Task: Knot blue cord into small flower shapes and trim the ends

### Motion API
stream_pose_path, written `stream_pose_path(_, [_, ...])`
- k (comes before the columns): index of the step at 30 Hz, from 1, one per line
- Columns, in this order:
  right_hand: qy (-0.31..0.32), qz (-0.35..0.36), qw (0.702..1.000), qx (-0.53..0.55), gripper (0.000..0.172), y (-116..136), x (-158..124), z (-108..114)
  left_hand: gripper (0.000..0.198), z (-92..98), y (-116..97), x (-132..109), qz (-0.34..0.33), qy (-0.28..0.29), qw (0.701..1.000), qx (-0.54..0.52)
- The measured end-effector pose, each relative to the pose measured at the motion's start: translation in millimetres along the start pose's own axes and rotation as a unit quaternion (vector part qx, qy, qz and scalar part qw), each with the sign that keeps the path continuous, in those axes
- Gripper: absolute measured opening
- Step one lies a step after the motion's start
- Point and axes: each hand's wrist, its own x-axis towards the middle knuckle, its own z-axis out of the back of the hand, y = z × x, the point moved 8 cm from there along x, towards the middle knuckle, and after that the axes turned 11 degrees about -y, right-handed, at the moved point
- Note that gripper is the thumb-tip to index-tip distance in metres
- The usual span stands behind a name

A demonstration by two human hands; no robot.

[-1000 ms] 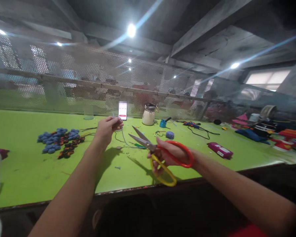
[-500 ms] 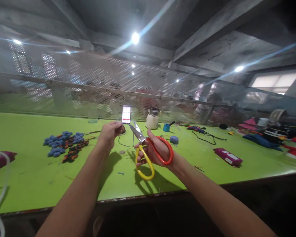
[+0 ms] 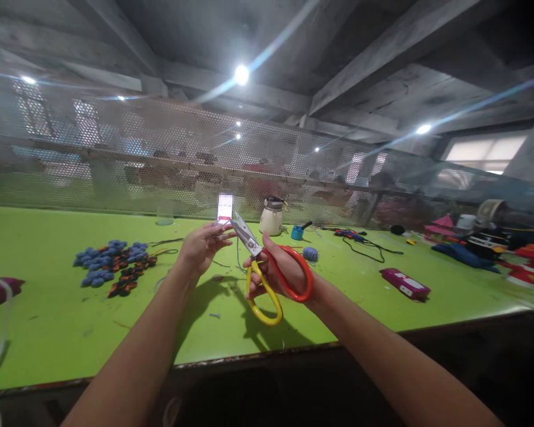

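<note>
My right hand [image 3: 273, 276] grips a pair of scissors [image 3: 249, 240] with one red and one yellow handle loop; the blades are slightly apart. Their tips point away from me, close to the fingers of my left hand [image 3: 200, 248]. That hand is raised above the table, thumb and forefinger pinched at what looks like a thin blue-grey strand of yarn, the other fingers partly stretched out. What lies between the fingertips is tiny and blurred. A thin strand [image 3: 238, 252] hangs beside the blades. Left of my hand lie blue knitted flower shapes [image 3: 95, 261] and black-orange ones [image 3: 129, 279].
On the green table [image 3: 329, 314] stand a lit phone [image 3: 225, 207], a cream jar [image 3: 271, 218] and a small blue pot [image 3: 298, 232]. A blue yarn ball [image 3: 310, 254], a corded tool [image 3: 353, 235] and a purple box [image 3: 404, 283] lie rightward. Perforated screen [image 3: 182, 160] behind.
My left hand has turned and its fingers have loosened and spread toward the blade tips. The scissor blades look somewhat closer together. The view has shifted slightly.
</note>
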Motion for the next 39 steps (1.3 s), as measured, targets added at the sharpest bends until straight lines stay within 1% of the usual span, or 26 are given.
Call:
stream_pose_path(3, [-0.004, -0.001, 1.000, -0.008, 0.067, 1, -1, -2, 0.006, -8.3, 1, -4, 0.006, 0.045, 0.999, -0.024])
stream_pose_path(5, [-0.007, 0.001, 1.000, -0.008, 0.067, 1, -2, -3, 0.010, -12.3, 1, -5, 0.005, 0.065, 0.997, -0.031])
stream_pose_path(9, [-0.013, 0.007, 1.000, -0.003, 0.069, 3, -3, -3, 0.008, -10.4, 4, -2, -0.002, 0.053, 0.998, -0.040])
stream_pose_path(13, [-0.011, 0.012, 1.000, -0.002, 0.069, 4, -2, -2, 0.009, -9.8, 7, 0, 0.000, 0.056, 0.997, -0.043])
stream_pose_path(23, [-0.006, 0.034, 0.999, -0.008, 0.067, 5, -3, 0, 0.010, -12.8, 5, -4, 0.006, 0.050, 0.998, -0.025])
stream_pose_path(30, [-0.034, 0.029, 0.999, -0.013, 0.069, 5, -3, 1, 0.008, -10.0, 6, -2, 0.007, 0.041, 0.999, -0.017])
stream_pose_path(36, [-0.055, 0.038, 0.997, -0.026, 0.066, 2, 0, 4, 0.006, -10.3, 6, -2, 0.011, 0.032, 0.999, -0.008])
stream_pose_path(39, [-0.055, 0.045, 0.997, -0.028, 0.065, -2, 6, 4, 0.005, -9.4, 7, -2, 0.006, 0.026, 1.000, 0.006])
